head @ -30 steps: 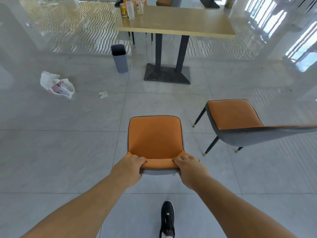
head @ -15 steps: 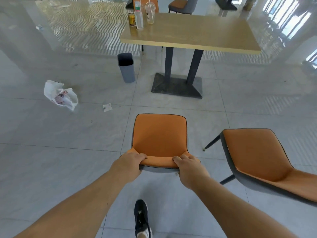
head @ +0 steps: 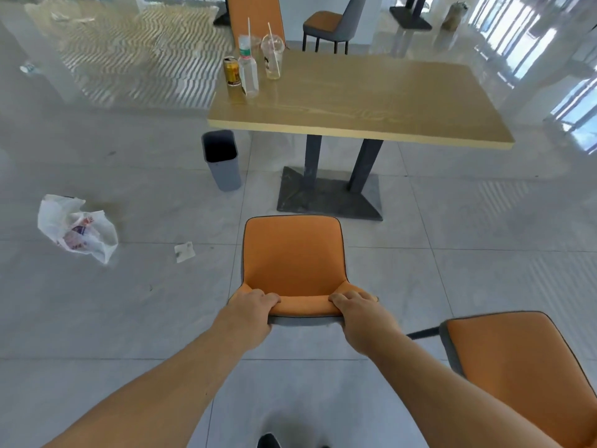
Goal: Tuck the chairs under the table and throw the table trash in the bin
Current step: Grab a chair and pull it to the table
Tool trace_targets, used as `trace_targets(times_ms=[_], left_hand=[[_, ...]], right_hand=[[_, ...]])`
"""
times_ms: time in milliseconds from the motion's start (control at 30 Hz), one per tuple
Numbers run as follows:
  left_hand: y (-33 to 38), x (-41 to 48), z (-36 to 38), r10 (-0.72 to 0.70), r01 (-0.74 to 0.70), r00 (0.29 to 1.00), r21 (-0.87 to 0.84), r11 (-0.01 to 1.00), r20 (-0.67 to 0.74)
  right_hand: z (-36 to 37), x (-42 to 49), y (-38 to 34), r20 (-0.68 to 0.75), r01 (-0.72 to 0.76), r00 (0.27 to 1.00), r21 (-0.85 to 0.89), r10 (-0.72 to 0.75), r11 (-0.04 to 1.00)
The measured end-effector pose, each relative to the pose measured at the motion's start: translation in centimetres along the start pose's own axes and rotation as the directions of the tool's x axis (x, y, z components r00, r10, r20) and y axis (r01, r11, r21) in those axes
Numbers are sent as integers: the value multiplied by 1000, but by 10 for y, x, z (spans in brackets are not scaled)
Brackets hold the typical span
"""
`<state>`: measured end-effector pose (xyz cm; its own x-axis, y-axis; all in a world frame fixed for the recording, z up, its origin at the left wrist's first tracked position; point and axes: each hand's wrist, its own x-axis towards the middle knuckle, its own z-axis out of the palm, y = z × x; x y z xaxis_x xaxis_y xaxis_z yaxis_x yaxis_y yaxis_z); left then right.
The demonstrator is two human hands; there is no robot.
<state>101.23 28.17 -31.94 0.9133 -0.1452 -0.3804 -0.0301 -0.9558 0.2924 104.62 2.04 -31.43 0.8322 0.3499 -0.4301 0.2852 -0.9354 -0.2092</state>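
Note:
An orange chair (head: 292,253) stands in front of me, seat facing the wooden table (head: 371,101). My left hand (head: 252,313) and my right hand (head: 358,313) both grip the top of its backrest. A second orange chair (head: 517,367) stands at my lower right. On the table's far left corner stand a gold can (head: 231,71), a clear bottle (head: 248,71) and a plastic cup with a straw (head: 273,56). A grey bin (head: 223,163) sits on the floor left of the table base.
A crumpled white plastic bag (head: 77,229) and a paper scrap (head: 184,252) lie on the tiled floor at left. The table's dark pedestal base (head: 329,198) stands just beyond the held chair. More chairs (head: 329,24) stand behind the table.
The chair has moved forward toward the table with both hands on it. The table, bin and floor litter appear nearer, and the second chair has slid to my lower right.

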Motion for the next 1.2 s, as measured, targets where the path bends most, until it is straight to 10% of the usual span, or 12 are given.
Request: trace_targets(times_ms=[667,1200], left_hand=[[-41,296,-146,-94,97,993,35,995,-69],[43,201,-183,-37,57,992,162,985,-123]], right_hand=[[-153,290,56,-18,50,999,38,-50,998],[-174,146,59,-234,-97,968,6,96,995]])
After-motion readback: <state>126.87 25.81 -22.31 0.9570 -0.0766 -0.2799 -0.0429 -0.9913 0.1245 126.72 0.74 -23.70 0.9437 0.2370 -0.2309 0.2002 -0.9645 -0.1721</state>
